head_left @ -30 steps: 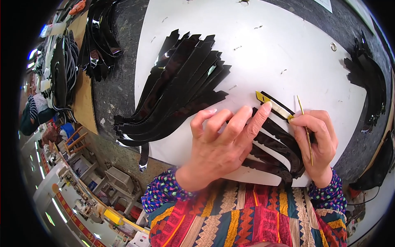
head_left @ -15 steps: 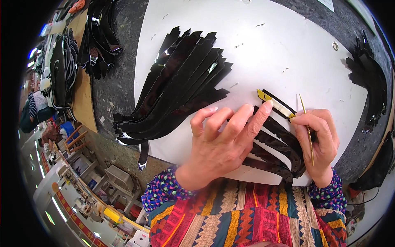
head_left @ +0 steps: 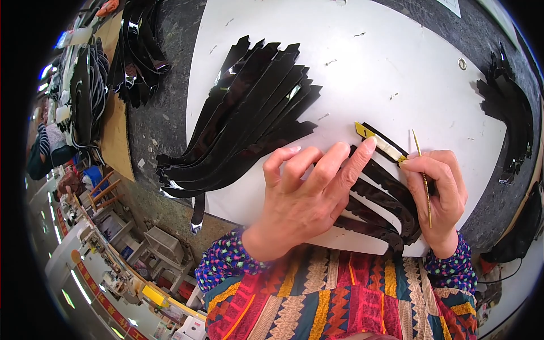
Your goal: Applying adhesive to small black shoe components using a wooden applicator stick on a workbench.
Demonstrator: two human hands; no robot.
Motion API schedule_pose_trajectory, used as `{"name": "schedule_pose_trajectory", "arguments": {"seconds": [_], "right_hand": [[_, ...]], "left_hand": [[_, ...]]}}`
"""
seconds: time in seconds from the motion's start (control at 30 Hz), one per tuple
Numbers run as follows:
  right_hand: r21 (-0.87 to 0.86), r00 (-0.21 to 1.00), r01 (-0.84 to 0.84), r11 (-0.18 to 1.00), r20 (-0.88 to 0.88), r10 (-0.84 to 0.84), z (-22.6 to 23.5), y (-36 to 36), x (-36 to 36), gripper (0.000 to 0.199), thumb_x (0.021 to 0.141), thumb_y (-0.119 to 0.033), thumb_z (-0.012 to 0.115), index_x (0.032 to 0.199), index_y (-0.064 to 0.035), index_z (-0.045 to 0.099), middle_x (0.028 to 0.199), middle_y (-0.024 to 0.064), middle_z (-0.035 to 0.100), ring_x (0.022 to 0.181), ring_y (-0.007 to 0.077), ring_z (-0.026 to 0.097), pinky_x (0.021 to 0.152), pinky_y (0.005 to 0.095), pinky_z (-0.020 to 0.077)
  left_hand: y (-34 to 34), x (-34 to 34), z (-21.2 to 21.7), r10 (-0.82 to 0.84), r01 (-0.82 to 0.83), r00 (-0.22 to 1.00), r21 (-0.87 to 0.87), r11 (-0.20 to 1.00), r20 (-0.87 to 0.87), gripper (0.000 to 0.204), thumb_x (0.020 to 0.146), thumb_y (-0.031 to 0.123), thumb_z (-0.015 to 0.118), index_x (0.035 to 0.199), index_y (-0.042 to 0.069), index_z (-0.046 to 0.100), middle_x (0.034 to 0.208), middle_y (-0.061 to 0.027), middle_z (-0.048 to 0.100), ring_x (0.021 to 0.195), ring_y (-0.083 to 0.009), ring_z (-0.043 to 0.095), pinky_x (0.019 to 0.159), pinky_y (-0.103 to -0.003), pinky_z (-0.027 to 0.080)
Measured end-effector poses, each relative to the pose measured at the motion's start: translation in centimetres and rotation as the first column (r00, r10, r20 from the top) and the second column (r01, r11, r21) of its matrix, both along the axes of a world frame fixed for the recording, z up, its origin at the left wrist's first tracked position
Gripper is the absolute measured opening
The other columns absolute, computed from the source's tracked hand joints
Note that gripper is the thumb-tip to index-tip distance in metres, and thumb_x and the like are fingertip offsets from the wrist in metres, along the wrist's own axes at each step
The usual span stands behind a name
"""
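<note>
change: almost nothing has moved since the earlier frames; both hands keep their places on the strips, and the brush has tipped only slightly.
white board (head_left: 396, 68): the largest thing, a big pale sheet lying on the dark worktop (head_left: 164, 113), spotted with small marks.
fan of black strips (head_left: 249, 119): glossy, spread wide on the left half of the board, well apart to the far left of the left hand.
dark pieces at right (head_left: 510, 119): a black stack at the board's far right edge, away from both hands.
cardboard sheet (head_left: 116, 130): a plain brown rectangle at the left edge of the worktop; no print can be read on it.
near strips (head_left: 385, 198): a smaller row of black strips lying under and between the two hands, at the near edge of the board.
left hand (head_left: 309, 195): fingers spread and pressed flat on the near strips, index tip touching the yellow-tipped strip.
right hand (head_left: 439, 195): closed around the thin brush, resting on the right ends of the near strips.
yellow-tipped strip (head_left: 378, 140): just beyond the fingertips, running between the hands.
thin brush (head_left: 422, 175): a slim stick, tip pointing away.
</note>
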State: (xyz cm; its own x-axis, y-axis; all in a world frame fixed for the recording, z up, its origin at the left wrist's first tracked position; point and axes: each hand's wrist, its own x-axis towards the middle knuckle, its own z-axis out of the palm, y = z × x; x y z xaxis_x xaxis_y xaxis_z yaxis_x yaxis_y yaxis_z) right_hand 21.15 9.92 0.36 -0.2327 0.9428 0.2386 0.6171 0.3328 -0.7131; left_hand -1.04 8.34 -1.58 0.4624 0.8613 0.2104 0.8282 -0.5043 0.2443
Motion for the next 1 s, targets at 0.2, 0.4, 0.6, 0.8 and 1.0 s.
{"name": "schedule_pose_trajectory", "arguments": {"seconds": [0.2, 0.4, 0.6, 0.8, 1.0], "right_hand": [[-0.001, 1.000, 0.002, 1.000, 0.002, -0.002, 0.1, 0.0, -0.1, 0.026, 0.078, 0.009, 0.078, 0.100, -0.0003, 0.069, 0.087, 0.0112, 0.064, 0.075, 0.0187, 0.062, 0.060, 0.0264, 0.0493], [-0.003, 1.000, 0.007, 1.000, 0.002, -0.007, 0.1, 0.0, -0.1, 0.025, 0.078, 0.010, 0.077, 0.099, 0.0003, 0.069, 0.086, 0.0112, 0.063, 0.074, 0.0189, 0.062, 0.059, 0.0266, 0.0486], [-0.003, 1.000, 0.000, 1.000, -0.002, 0.000, 0.1, 0.1, 0.2, 0.023, 0.079, 0.011, 0.075, 0.098, 0.0015, 0.068, 0.085, 0.0114, 0.062, 0.072, 0.0185, 0.061, 0.058, 0.0266, 0.0472], [-0.009, 1.000, 0.000, 1.000, -0.016, 0.000, 0.0, 0.0, 0.2, 0.020, 0.081, 0.010, 0.074, 0.098, 0.0015, 0.068, 0.086, 0.0114, 0.062, 0.071, 0.0183, 0.060, 0.057, 0.0263, 0.0461], [-0.049, 0.998, -0.030, 0.998, 0.057, 0.033, 1.5, 0.1, 0.3, 0.019, 0.085, 0.010, 0.070, 0.101, 0.0012, 0.068, 0.090, 0.0127, 0.063, 0.073, 0.0179, 0.062, 0.060, 0.0257, 0.0473]], "left_hand": [[-0.1, -0.1, -0.1, -0.005, 0.005, 1.000, 0.008, 1.000, 0.002, 0.055, 0.082, 0.012, 0.061, 0.136, 0.021, 0.065, 0.122, 0.0012, 0.047, 0.107, -0.0194, 0.038, 0.097, -0.037, 0.032], [0.2, 0.2, 0.1, 0.002, -0.001, 1.000, 0.005, 1.000, -0.006, 0.053, 0.084, 0.011, 0.060, 0.135, 0.022, 0.065, 0.143, 0.0101, 0.051, 0.101, -0.0160, 0.039, 0.096, -0.034, 0.031], [0.3, 0.5, 0.2, 0.035, -0.035, 0.999, -0.030, 0.999, -0.001, 0.054, 0.083, 0.015, 0.060, 0.136, 0.023, 0.063, 0.145, 0.0136, 0.052, 0.101, -0.0139, 0.042, 0.097, -0.034, 0.031], [0.4, 0.5, 0.2, 0.017, -0.016, 0.999, -0.035, 0.999, 0.028, 0.053, 0.085, 0.012, 0.061, 0.135, 0.028, 0.063, 0.145, 0.0110, 0.053, 0.097, -0.0163, 0.040, 0.092, -0.033, 0.030], [0.6, 0.3, 0.1, 0.018, -0.016, 0.997, -0.032, 0.999, 0.069, 0.054, 0.082, 0.012, 0.063, 0.133, 0.030, 0.065, 0.144, 0.0096, 0.053, 0.103, -0.0178, 0.043, 0.095, -0.034, 0.029]]}}
